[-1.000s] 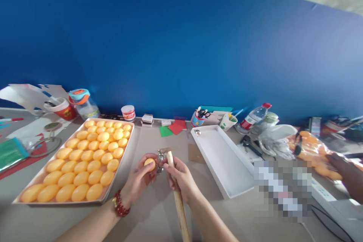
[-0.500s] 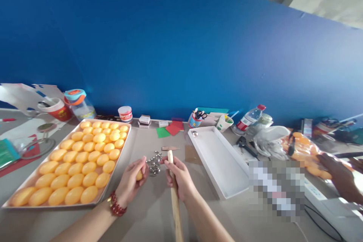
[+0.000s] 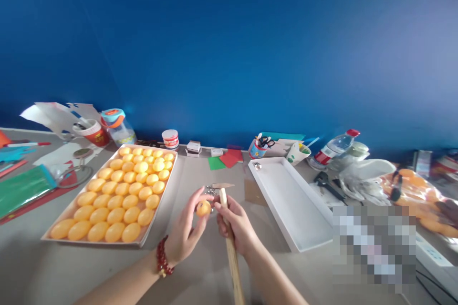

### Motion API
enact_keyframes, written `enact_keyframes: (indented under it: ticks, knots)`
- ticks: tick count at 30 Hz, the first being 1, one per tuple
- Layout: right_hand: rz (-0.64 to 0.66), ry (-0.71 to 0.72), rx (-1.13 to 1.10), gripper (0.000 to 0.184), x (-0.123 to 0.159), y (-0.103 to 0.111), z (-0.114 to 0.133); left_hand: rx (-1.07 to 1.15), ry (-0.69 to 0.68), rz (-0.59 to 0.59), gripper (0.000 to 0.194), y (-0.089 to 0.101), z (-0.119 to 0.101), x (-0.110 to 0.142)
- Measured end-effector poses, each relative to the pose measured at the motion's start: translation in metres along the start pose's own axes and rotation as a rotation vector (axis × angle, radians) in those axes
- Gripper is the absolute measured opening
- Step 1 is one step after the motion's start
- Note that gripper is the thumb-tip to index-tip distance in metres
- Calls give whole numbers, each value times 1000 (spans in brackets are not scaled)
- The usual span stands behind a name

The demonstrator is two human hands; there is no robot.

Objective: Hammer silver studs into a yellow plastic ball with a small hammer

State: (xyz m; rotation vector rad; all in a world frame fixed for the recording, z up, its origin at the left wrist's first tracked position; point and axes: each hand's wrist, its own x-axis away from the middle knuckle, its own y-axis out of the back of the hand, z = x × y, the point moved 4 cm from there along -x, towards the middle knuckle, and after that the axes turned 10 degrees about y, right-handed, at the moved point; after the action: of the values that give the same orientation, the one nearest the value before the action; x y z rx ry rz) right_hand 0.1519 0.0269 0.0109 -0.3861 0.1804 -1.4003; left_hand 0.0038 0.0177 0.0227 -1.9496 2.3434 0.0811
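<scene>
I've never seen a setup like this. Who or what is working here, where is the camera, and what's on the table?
There's no robot, just a person's bare hands. The camera sits on their head, looking forward and down. The left hand holds an orange ball; the right hand grips a wooden handle, apparently a hammer's. Small shiny metal pieces lie just beyond.

On the left, a shallow box holds rows of similar balls. On the right is a white tray with a few shiny bits in its far corner. Behind stand a pen cup and a red-capped bottle.
</scene>
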Motion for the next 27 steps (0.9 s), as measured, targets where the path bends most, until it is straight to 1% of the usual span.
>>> enact_keyframes:
  ticks: [2, 4, 6, 11, 13, 17, 20, 23, 27]
  knots:
    - [28, 5, 3, 41, 2, -2, 1, -14, -22, -40, 51, 0, -2, 1]
    - [56, 3, 3, 44, 3, -4, 2, -8, -9, -68, 45, 1, -3, 1]
    - [90, -13, -4, 47, 5, -6, 1, -33, -12, -79, 45, 1, -5, 0]
    - [168, -61, -41, 49, 8, -10, -1, -257, -139, -29, 51, 0, -9, -2]
    - [182, -66, -59, 48, 9, -11, -1, -293, -163, -13, 51, 1, -9, -3]
    - [193, -66, -90, 44, 9, -11, 1, -216, -177, 66, 50, 0, -11, -2]
    - [183, -66, -128, 39, 8, -9, 2, -114, -146, 124, 38, 0, -13, -2]
    - [186, -80, -161, 40, 7, -9, 3, -89, -166, 136, 31, 0, -14, -3]
    - [211, -66, -177, 37, 7, -10, 3, -106, -193, 110, 31, 1, -10, -3]
